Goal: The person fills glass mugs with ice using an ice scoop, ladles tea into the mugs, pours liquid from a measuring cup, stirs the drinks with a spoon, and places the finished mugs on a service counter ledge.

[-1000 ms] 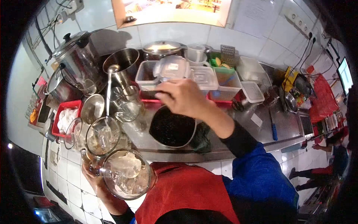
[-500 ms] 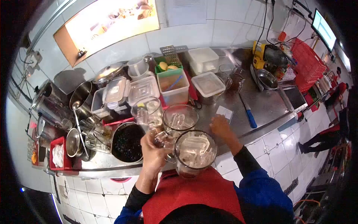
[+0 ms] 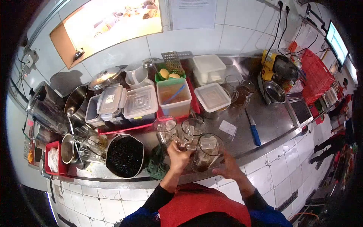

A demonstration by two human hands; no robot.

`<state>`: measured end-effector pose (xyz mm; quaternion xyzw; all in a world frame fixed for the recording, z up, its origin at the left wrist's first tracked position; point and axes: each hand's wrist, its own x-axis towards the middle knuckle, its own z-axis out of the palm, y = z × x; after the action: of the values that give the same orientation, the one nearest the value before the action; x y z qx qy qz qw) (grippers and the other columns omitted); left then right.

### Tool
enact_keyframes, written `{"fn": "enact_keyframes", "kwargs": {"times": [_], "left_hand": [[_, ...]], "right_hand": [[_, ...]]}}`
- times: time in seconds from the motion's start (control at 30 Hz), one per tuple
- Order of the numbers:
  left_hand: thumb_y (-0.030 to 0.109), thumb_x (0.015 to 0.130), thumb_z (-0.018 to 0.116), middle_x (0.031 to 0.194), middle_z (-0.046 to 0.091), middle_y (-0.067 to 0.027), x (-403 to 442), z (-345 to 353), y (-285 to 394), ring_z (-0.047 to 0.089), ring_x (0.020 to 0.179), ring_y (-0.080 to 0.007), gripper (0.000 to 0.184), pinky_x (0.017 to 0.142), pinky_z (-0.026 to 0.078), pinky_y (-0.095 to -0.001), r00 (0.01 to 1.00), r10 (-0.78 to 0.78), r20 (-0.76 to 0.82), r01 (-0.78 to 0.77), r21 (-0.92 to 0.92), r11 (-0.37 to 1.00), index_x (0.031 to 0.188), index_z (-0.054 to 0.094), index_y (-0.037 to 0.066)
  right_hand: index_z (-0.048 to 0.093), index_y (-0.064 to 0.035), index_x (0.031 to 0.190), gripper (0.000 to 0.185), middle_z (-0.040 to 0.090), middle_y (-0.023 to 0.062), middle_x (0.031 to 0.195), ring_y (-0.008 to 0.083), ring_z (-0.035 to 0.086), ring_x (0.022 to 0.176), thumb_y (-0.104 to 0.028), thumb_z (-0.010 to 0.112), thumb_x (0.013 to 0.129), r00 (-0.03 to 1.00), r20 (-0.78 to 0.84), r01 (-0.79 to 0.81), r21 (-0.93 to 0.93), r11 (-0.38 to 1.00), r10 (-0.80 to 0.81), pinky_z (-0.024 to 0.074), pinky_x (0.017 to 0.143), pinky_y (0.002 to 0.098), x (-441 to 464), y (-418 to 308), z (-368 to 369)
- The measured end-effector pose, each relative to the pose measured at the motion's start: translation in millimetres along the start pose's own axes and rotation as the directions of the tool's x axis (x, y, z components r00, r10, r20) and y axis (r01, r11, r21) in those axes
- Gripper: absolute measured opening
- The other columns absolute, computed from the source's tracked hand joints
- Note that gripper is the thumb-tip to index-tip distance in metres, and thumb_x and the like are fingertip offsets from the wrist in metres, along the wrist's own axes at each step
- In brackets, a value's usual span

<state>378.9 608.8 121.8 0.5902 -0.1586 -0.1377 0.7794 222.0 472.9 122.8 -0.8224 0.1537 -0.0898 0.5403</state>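
Observation:
My left hand (image 3: 179, 158) is closed round the handles of three clear glass mugs, bunched together at the counter's front edge. One mug (image 3: 166, 132) is at the left, another mug (image 3: 193, 128) behind, and the nearest mug (image 3: 206, 153) at the right; ice shows inside them. Beside the nearest mug is my right hand (image 3: 231, 168), fingers apart and holding nothing; whether a fingertip touches the glass I cannot tell. A dark green cloth (image 3: 157, 164) lies left of my left wrist. To the left of the cloth stands a pot (image 3: 126, 176) of dark, glossy contents.
A paper slip (image 3: 228, 128) and a blue-handled knife (image 3: 255, 132) lie on the steel counter (image 3: 242, 147). Behind the mugs stand lidded plastic boxes (image 3: 140, 99) and a tub (image 3: 174, 104) of brownish liquid. Glass jugs (image 3: 242, 94) stand farther right. A yellow machine (image 3: 269, 64) is at the back.
The mugs have come down and away from me, toward the counter. My right hand has left the paper slip and moved to the nearest mug's side. The green cloth now shows.

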Motion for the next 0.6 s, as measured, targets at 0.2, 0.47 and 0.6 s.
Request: {"fn": "enact_keyframes", "kwargs": {"times": [0.2, 0.47, 0.6], "left_hand": [[-0.003, 0.059, 0.067, 0.076, 0.059, -0.0037, 8, -6, -18, 0.053, 0.070, -0.0095, 0.024, 0.062, 0.044, -0.0251, 0.998, 0.050, -0.038, -0.042, 0.174, 0.984, 0.079, 0.054, -0.001], [0.015, 0.060, 0.073, 0.071, 0.060, -0.0149, 11, -14, -22, 0.061, 0.065, -0.0280, 0.037, 0.061, 0.048, -0.0340, 0.971, 0.198, 0.131, -0.237, 0.492, 0.837, 0.087, 0.054, 0.000], [0.018, 0.060, 0.075, 0.091, 0.058, -0.0177, 13, -34, -42, 0.060, 0.075, -0.0288, 0.052, 0.069, 0.047, -0.0348, 0.849, 0.292, 0.440, -0.489, 0.447, 0.749, 0.104, 0.051, 0.001]], "right_hand": [[0.022, 0.0012, 0.129, 0.094, 0.039, 0.0240, 0.121, 0.0383, 0.042, 0.110, -0.040, 0.074, 0.063, 0.996, -0.063, 0.053, -0.253, 0.966, -0.071, 0.0356, 0.092, 0.0428, 26, 31, 21], [0.039, -0.0021, 0.122, 0.075, 0.049, 0.0180, 0.113, 0.0350, 0.048, 0.104, -0.030, 0.075, 0.062, 0.985, -0.035, 0.161, -0.110, 0.981, -0.166, 0.0377, 0.089, 0.0414, 61, 24, -2], [0.057, -0.0012, 0.104, 0.035, 0.062, 0.0149, 0.094, 0.0305, 0.059, 0.085, -0.014, 0.063, 0.072, 0.973, 0.157, 0.225, -0.464, 0.857, -0.170, 0.0450, 0.078, 0.0375, 94, 27, -58]]}}
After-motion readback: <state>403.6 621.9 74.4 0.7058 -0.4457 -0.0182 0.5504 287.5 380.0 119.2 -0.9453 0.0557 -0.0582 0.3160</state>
